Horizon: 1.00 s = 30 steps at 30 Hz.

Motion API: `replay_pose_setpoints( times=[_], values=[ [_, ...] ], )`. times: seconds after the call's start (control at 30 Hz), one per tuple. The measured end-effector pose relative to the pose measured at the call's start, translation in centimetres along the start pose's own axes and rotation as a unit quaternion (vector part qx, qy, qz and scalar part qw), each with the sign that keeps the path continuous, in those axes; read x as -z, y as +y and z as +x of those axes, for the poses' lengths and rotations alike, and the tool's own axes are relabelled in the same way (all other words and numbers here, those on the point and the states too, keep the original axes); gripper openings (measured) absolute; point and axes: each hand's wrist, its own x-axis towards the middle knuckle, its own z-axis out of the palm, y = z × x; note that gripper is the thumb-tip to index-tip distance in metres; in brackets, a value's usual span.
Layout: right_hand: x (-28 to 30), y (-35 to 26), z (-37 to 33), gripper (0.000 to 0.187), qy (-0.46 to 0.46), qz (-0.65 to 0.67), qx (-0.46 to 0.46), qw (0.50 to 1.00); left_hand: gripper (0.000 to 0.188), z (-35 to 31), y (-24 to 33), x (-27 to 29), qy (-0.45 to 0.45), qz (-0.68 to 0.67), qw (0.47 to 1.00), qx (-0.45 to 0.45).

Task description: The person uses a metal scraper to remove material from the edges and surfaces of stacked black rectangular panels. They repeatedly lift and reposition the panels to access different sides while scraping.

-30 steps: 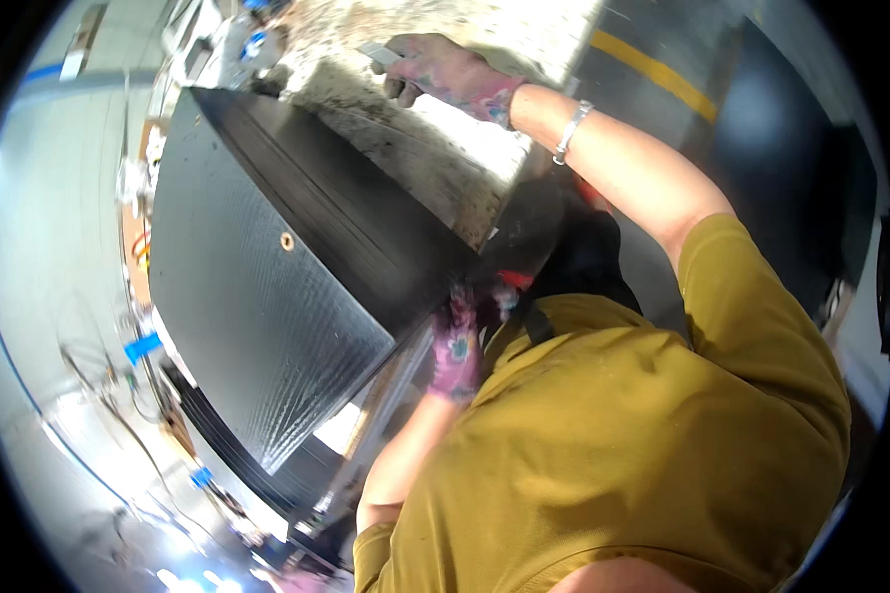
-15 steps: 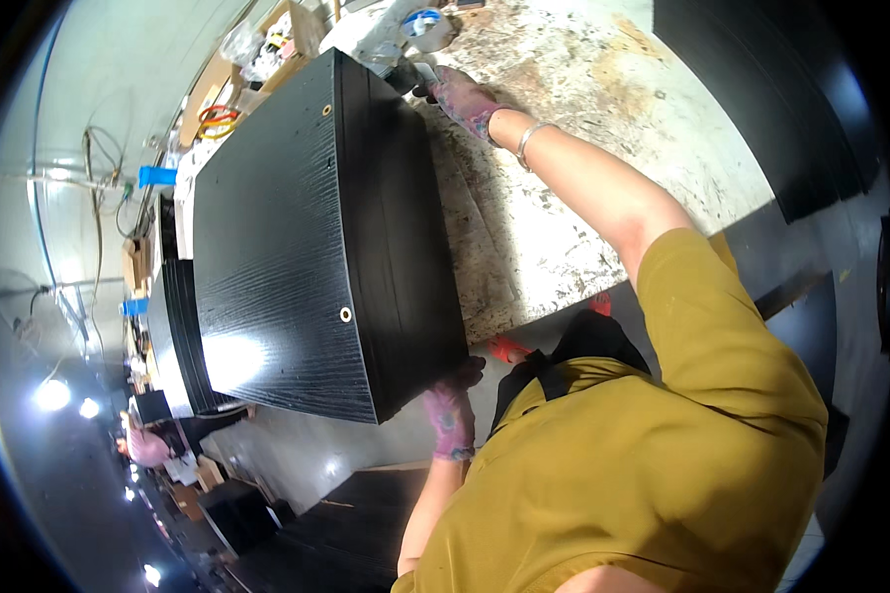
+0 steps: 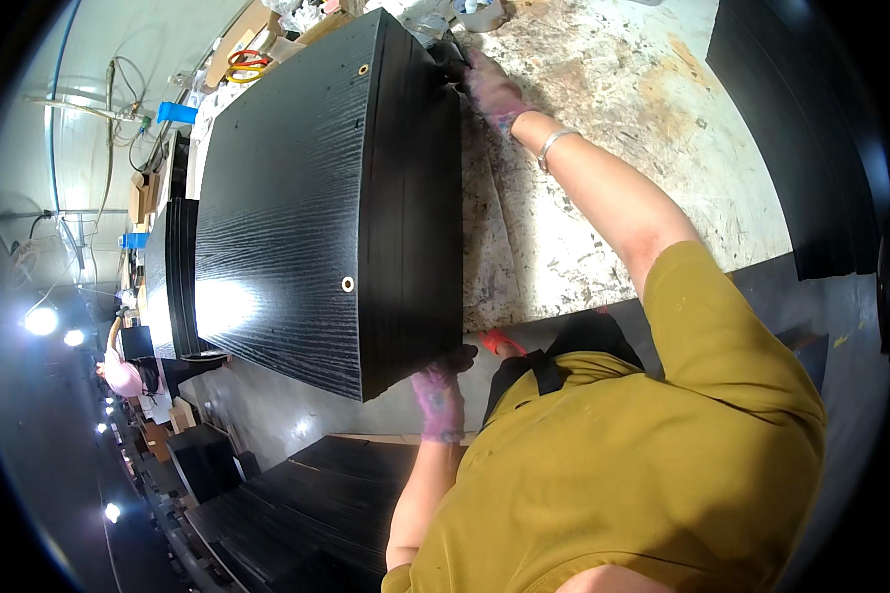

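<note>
A large black wood-grain box (image 3: 287, 208) stands over the left part of the paint-stained worktable. Two brass-rimmed holes show near the edge of its large face, and its plain dark side (image 3: 412, 217) faces right. At the box's near lower corner, my left hand (image 3: 439, 403) in a purple-stained glove grips the edge, with its fingers partly hidden. Beyond the far end of that side, my right hand (image 3: 494, 91), gloved likewise, closes on a small dark thing (image 3: 449, 61) against the box. Its kind is not clear.
The pale, stained worktable (image 3: 603, 198) extends to the right. Curved black panels (image 3: 796, 138) stand at the far right. Stacked black boards (image 3: 176, 267) and cluttered cartons, tape rolls (image 3: 247, 65) lie left and behind. More dark boards (image 3: 307, 504) lie below left; another person (image 3: 124, 376) works farther off.
The view has shifted, and the box appears turned slightly more upright. My right hand and the dark thing now sit higher in the picture; my left hand stays at the near corner.
</note>
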Motion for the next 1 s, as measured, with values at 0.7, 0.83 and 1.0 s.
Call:
replay_pose_setpoints(
  times=[0.7,0.83,1.0],
  values=[
    [3.9,-0.7,-5.4,0.018,-0.021,0.328,-0.112,0.938,0.056,0.1,0.5,1.1,-0.078,0.034,0.996,-0.014],
    [4.3,0.2,-11.7,0.021,-0.038,0.329,-0.119,0.936,0.061,1.6,-0.5,2.8,-0.138,0.075,0.985,-0.067],
    [4.8,-3.9,-13.9,0.03,0.082,0.377,-0.172,0.907,0.048,2.5,1.2,4.3,-0.218,0.135,0.959,-0.116]
  ],
)
